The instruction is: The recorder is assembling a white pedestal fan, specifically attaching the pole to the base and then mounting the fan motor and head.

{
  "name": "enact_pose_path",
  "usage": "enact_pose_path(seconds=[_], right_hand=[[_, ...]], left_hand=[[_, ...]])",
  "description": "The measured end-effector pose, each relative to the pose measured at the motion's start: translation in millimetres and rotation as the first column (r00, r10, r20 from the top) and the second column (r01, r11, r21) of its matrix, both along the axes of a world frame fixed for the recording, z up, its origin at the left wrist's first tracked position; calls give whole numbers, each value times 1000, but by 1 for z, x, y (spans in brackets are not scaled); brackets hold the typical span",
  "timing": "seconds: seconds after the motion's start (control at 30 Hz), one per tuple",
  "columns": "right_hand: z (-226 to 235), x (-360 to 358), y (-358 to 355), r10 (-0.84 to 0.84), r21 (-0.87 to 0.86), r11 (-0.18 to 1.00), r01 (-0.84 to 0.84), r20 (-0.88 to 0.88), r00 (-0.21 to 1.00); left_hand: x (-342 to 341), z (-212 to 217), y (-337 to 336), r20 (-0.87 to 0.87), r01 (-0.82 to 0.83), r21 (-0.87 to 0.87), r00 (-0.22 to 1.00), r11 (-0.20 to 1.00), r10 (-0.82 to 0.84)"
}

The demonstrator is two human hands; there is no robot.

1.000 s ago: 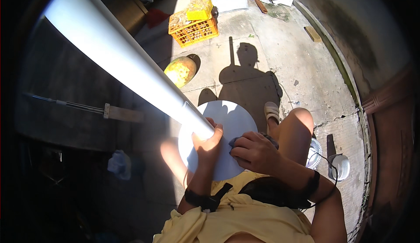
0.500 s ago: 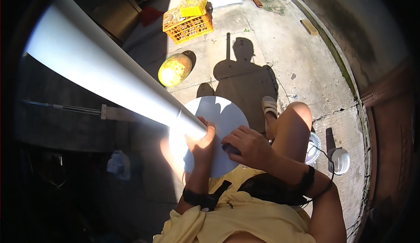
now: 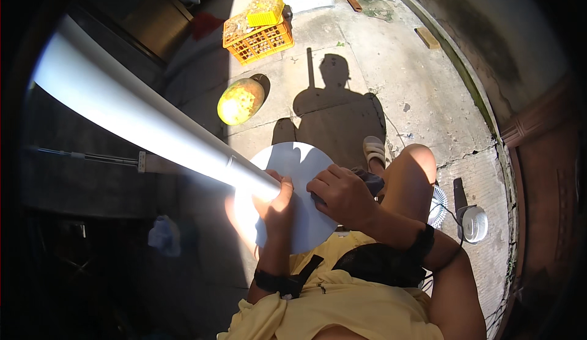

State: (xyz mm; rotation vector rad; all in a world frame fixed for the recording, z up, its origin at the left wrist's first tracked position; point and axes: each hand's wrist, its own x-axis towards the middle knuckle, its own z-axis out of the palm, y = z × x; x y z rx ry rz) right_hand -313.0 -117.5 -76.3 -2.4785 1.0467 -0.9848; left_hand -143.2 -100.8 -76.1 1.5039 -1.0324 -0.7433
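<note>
A long white pole [image 3: 159, 123] slants up leftward from a round white base [image 3: 309, 229] between the knees. The left hand [image 3: 276, 208] is wrapped round the pole's lower end; a slackened grip could let it tip. The right hand [image 3: 342, 196], curled over the base, clasps a dark cloth [image 3: 369, 181], which loosened fingers could drop.

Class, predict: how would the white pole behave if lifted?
The white pole is probably stiff: it juts far past the left hand with no visible kink. Its smooth, shiny surface may be slippery. The wide disc at its near end, if attached, should discourage rolling.
</note>
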Motion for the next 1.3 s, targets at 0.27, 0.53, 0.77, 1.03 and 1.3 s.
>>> enact_pose_path(seconds=[0.27,0.53,0.77,1.03,1.3], right_hand=[[4,-20,-28,-102,24,995,101,20,995],[51,-82,-21,-486,640,736,223,269,831],[62,-137,17,-503,190,864,466,290,814],[10,-138,34,-364,219,919,329,147,920],[-31,-120,31,-369,349,874,339,21,929]], left_hand=[[1,0,0,-51,44,-82,998,996,-48],[-17,5,-11,-107,38,-163,993,986,-56],[-69,-5,-19,-111,164,-174,976,971,-185],[-94,-18,-26,139,379,-123,922,917,-362],[-94,-22,-31,167,480,-7,866,877,-472]])
